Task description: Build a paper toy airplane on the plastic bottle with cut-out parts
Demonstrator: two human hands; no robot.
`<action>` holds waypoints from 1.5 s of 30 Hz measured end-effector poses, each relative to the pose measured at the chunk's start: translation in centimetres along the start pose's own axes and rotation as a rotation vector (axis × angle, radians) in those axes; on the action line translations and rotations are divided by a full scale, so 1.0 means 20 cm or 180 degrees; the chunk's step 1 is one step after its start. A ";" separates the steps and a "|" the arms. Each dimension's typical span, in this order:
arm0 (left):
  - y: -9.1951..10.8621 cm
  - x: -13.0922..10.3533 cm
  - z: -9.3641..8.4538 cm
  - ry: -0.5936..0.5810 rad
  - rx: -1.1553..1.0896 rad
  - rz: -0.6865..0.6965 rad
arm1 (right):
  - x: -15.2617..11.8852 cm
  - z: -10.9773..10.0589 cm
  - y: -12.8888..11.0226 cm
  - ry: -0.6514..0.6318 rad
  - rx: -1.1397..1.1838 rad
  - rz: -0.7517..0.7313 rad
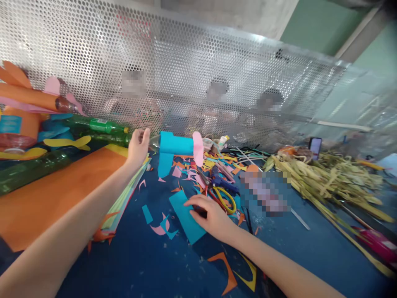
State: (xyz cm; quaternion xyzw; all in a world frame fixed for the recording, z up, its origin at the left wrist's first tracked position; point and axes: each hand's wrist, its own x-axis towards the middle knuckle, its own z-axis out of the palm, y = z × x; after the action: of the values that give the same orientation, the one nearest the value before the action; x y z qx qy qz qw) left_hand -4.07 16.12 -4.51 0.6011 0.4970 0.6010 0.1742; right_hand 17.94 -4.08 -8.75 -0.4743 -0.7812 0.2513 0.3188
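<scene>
Forearms point(83, 211) flank scraps point(159, 230); scissors point(229, 210) crowd the right hand point(214, 217) over blue paper point(185, 219).

Here's the bottle point(177, 145), on its side, bare clear neck pointing left, bright blue paper round its body, a blue flap hanging down and a pink rounded piece at the right end; and nearer, the blue paper point(186, 221), flat and slanting on the table point(136, 260)

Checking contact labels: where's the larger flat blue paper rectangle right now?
Head view, just below centre: on the table, partly under the right hand, left of the yellow looped handle.
</scene>
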 end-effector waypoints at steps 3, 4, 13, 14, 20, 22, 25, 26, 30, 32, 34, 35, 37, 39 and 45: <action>0.11 0.07 -0.07 0.0056 -0.0342 0.0293 | -0.01 0.01 -0.05 -0.0111 0.0048 -0.0240; 0.15 0.08 -0.08 0.0006 -0.0392 0.0356 | -0.02 0.01 -0.07 -0.0133 0.0103 -0.0322; 0.39 0.00 -0.10 -0.1104 -0.0498 0.0441 | -0.04 -0.18 -0.39 0.0399 0.0472 -0.0604; 0.42 -0.02 -0.10 -0.1249 -0.0478 0.0548 | -0.02 -0.24 -0.41 0.0667 0.0399 -0.0491; 0.54 -0.14 -0.10 -0.2079 -0.1175 0.0612 | 0.31 -0.52 -0.44 0.1520 0.0370 -0.0353; 0.56 -0.18 -0.08 -0.2290 -0.1578 0.0535 | 0.41 -0.57 -0.44 0.1394 0.0537 -0.0458; 0.57 -0.23 -0.06 -0.2588 -0.1885 0.0515 | 0.52 -0.62 -0.44 0.0978 0.0787 -0.0317; 0.57 -0.24 -0.05 -0.2650 -0.1910 0.0530 | 0.54 -0.64 -0.44 0.0856 0.0847 -0.0195; 0.56 -0.26 -0.03 -0.2614 -0.1882 0.0577 | 0.55 -0.67 -0.45 0.0504 0.0941 0.0213; 0.55 -0.26 -0.01 -0.2495 -0.1942 0.0597 | 0.54 -0.67 -0.44 0.0450 0.0864 0.0236; 0.54 -0.27 0.00 -0.2354 -0.2093 0.0618 | 0.52 -0.66 -0.43 0.0507 0.0664 0.0174; 0.54 -0.27 0.00 -0.2314 -0.2161 0.0625 | 0.51 -0.65 -0.43 0.0532 0.0547 0.0131; 0.55 -0.28 0.00 -0.2285 -0.2212 0.0645 | 0.50 -0.64 -0.42 0.0554 0.0365 0.0043; 0.56 -0.28 -0.01 -0.2285 -0.2136 0.0703 | 0.48 -0.62 -0.43 0.0532 0.0281 0.0024; 0.59 -0.28 -0.06 -0.2307 -0.1565 0.0935 | 0.45 -0.62 -0.48 0.0463 -0.0189 -0.0074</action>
State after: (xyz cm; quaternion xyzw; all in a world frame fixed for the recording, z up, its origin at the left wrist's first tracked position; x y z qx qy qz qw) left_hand 0.70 5.83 2.19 0.7774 0.1563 0.4704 0.3872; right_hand 18.41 1.14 8.54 -0.4915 -0.7685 0.1893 0.3633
